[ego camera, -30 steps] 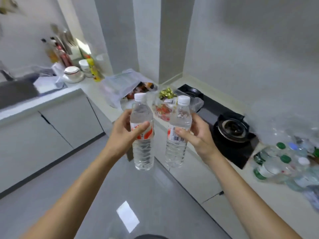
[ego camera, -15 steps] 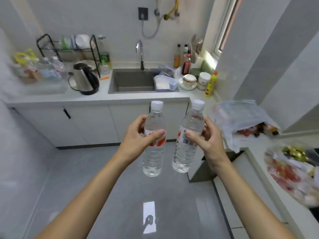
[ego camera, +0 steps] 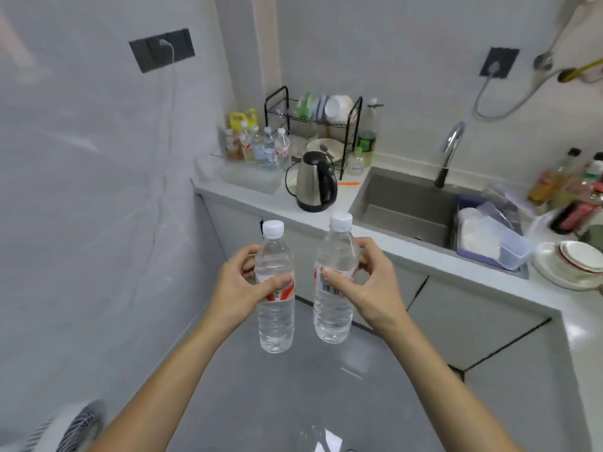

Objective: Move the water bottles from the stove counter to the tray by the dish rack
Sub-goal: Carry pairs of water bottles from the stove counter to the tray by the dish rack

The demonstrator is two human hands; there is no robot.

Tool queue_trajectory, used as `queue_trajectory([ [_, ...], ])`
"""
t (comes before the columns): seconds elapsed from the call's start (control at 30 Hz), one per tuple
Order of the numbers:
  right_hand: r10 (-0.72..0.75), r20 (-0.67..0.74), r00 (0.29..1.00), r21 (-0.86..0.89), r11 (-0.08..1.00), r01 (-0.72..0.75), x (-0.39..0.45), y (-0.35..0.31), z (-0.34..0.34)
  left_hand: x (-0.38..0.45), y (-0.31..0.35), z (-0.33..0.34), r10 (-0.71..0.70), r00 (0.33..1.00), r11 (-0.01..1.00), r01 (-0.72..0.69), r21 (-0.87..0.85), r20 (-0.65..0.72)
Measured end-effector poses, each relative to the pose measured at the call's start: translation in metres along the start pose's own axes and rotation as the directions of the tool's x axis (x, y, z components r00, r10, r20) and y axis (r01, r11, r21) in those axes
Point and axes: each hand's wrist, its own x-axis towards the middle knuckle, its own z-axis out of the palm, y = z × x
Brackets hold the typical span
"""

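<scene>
A grey-floored kitchen with a white counter (ego camera: 424,259) running along the far wall, holding a sink (ego camera: 408,203), a steel kettle (ego camera: 315,181), a black dish rack (ego camera: 313,125) and, at its far left end, a clear tray (ego camera: 248,177) with several bottles standing in it. In front of the counter, over the floor, two outstretched arms hold two clear water bottles upright, close side by side and well apart from the tray. The left hand (ego camera: 243,285) wraps around the label of the left bottle (ego camera: 275,308), and the right hand (ego camera: 368,282) wraps around the label of the right bottle (ego camera: 334,301).

View swings left from the stove toward the dish rack (ego camera: 313,125); kettle (ego camera: 315,181) and tray (ego camera: 248,177) now ahead, nearer. Sink (ego camera: 404,203) shifts right.
</scene>
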Motion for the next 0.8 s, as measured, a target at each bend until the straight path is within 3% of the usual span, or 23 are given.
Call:
queue_trajectory([
  [0.2, -0.023, 0.18, 0.983, -0.052, 0.998, 0.033, 0.132, 0.001, 0.062, 0.082, -0.009, -0.053, -0.078, 0.977, 0.997, 0.075, -0.02, -0.201],
  [0.4, 0.002, 0.273, 0.962, -0.143, 0.989, 0.039, 0.246, 0.023, 0.147, 0.175, -0.044, -0.115, -0.091, 0.953, 0.996, 0.091, -0.013, -0.29],
  [0.8, 0.03, 0.178, 0.984, -0.29, 0.957, 0.024, 0.451, 0.03, 0.282, 0.43, -0.109, -0.239, -0.084, 0.983, 0.996, 0.088, 0.016, -0.164],
])
